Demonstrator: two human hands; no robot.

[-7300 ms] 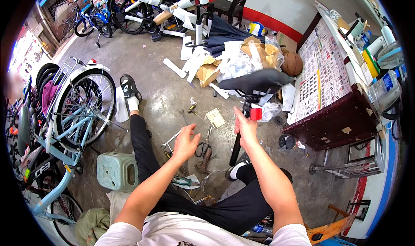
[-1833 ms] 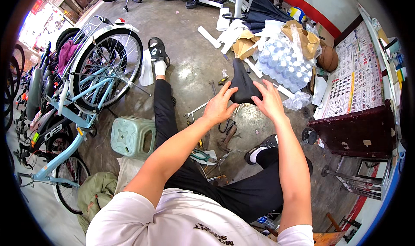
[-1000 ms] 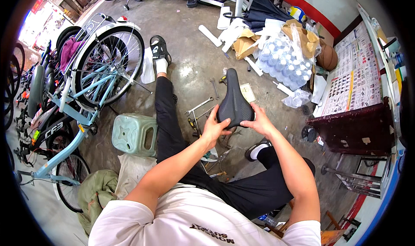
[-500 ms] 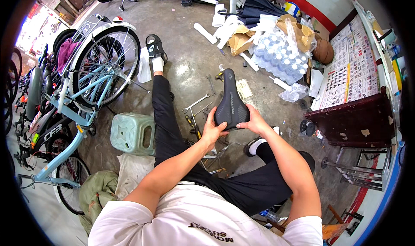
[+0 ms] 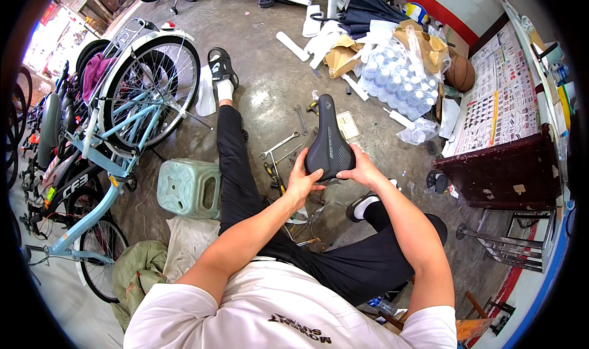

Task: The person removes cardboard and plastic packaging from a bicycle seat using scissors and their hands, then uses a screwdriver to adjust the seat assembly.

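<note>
A black bicycle saddle [image 5: 329, 143] is held in front of me, its narrow nose pointing away and its wide rear toward me. My left hand [image 5: 302, 180] grips the rear left edge, thumb on top and fingers curled below. On the rear right edge my right hand [image 5: 364, 168] has a matching grip, thumb pressed on the back rim. The saddle's underside is hidden. On the floor just left of it lie a combination wrench [image 5: 280, 145] and other hand tools, partly behind my left hand. A small pale paper card [image 5: 347, 125] lies beyond the saddle's right side.
To the left, a light blue bicycle [image 5: 132, 128] stands before other bikes, with a pale green plastic stool [image 5: 187, 188] nearer me. Shrink-wrapped water bottles [image 5: 399, 82], cardboard and a basketball [image 5: 460, 73] sit at the far right. A dark red board [image 5: 500, 171] stands at right.
Almost nothing differs. The saddle has tilted very slightly in both hands, its nose a touch higher in the picture.
</note>
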